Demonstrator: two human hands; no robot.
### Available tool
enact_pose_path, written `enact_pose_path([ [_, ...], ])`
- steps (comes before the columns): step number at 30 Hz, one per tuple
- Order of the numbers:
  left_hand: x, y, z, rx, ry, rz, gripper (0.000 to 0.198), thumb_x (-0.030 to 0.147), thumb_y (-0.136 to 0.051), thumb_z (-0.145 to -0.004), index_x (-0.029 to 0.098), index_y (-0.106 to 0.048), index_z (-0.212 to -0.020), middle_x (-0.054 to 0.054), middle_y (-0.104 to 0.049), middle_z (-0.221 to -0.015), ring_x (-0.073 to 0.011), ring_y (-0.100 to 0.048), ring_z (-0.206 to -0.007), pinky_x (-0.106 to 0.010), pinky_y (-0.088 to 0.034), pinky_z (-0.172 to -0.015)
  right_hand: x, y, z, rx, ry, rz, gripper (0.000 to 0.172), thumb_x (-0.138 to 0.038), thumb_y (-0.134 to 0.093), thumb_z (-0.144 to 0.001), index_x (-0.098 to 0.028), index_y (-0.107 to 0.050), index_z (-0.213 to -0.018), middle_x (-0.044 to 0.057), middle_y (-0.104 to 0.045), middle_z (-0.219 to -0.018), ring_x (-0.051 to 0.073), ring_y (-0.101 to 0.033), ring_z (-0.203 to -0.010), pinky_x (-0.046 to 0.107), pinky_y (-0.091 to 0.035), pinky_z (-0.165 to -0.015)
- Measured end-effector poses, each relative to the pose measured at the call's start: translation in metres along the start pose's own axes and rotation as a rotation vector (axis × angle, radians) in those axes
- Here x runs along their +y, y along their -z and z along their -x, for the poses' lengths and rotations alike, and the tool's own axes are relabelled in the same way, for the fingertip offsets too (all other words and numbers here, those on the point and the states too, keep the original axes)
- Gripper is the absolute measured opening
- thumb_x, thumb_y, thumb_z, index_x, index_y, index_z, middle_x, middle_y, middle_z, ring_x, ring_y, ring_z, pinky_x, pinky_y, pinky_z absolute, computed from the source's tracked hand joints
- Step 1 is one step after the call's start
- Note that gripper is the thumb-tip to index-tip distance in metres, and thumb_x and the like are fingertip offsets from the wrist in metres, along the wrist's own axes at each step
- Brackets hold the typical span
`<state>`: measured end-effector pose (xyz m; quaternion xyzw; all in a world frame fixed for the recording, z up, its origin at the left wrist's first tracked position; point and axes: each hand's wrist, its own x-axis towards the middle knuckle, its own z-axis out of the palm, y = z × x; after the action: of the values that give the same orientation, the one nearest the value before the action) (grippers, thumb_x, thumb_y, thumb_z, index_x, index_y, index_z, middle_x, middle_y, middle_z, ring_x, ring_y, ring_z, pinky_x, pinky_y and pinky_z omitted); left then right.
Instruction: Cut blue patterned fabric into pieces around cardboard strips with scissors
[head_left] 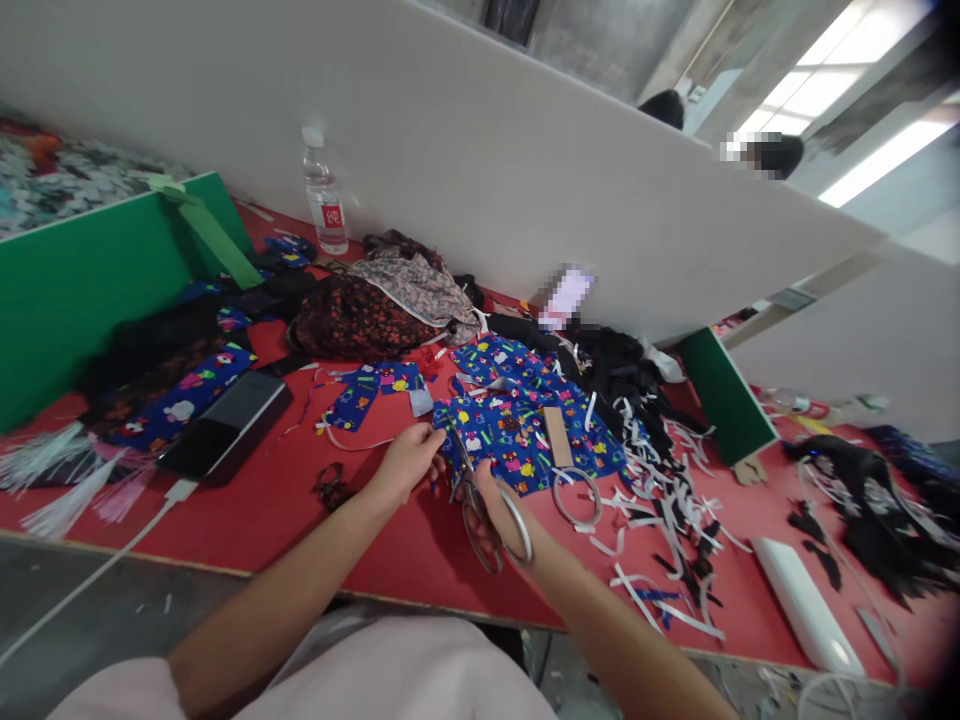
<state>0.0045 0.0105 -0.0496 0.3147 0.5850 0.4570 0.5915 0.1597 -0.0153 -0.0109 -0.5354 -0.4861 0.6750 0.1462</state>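
Observation:
A piece of blue fabric with a colourful cartoon print lies on the red table, its near left edge between my hands. My left hand is closed in a pinch at that edge. In my right hand is a pair of metal scissors, the large loop handles around my fingers and thumb. Its blades point away from me, over the fabric close to my left fingertips. On the fabric rest a tan cardboard strip and, at its near edge, a pale ring. Smaller blue printed pieces lie to the left.
A phone with a white cable lies left, near tasselled cloth. Behind are floral fabric, a water bottle and a propped phone. White and black scraps cover the right side. Green dividers and a grey partition bound the table.

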Motion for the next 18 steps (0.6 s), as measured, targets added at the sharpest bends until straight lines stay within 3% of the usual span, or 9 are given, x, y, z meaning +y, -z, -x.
enact_pose_path([
  [7,-0.0015,-0.0005,0.0012,-0.022,0.049,0.006,0.02,0.037,-0.051,-0.079,0.019,-0.048,-0.071,0.003,-0.055,-0.044,-0.0093,-0.045,-0.032,-0.017,-0.025,-0.032,-0.0027,-0.0004,0.0015,0.006,0.005,0.012,0.066,-0.072,-0.018,-0.081,-0.018,-0.057,-0.082,-0.005,-0.043,-0.045,0.007,-0.035,-0.03,0.021,-0.024,-0.03],
  [18,-0.0001,-0.0029,0.0001,-0.035,0.043,0.104,0.018,0.035,-0.052,-0.078,0.019,-0.045,-0.073,0.003,-0.055,-0.044,-0.0127,-0.054,-0.038,-0.02,-0.039,-0.039,0.0017,-0.001,-0.0011,0.0,0.009,-0.003,0.067,-0.074,-0.018,-0.08,-0.019,-0.056,-0.081,-0.003,-0.043,-0.047,0.008,-0.035,-0.03,0.023,-0.023,-0.03],
])
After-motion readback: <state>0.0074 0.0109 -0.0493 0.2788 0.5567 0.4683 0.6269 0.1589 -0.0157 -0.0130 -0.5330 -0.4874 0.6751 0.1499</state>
